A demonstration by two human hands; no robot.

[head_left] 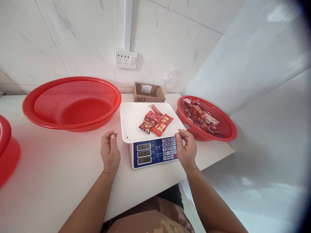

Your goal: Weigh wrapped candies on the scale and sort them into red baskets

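Several small red snack packets (pixel 155 122) lie in a loose pile on the white pan (pixel 130 124) of a digital scale (pixel 154 153). My left hand (pixel 110 152) is just left of the pan, its fingers loosely curled, apart from the thumb, holding nothing. At the scale's right side, my right hand (pixel 186 148) hovers by the keypad and the pan's near right corner. Its fingers are bent, with a gap to the thumb and nothing visible between them. The scale's displays are lit too faintly to read for certain.
A large red basket (pixel 107 85) stands to the left, with another red basket (pixel 5 129) cut off at the left edge. To the right, a red basket (pixel 230 127) holds many packets. Behind the scale are a cardboard box (pixel 145 98) and a clear plastic bottle (pixel 167 81).
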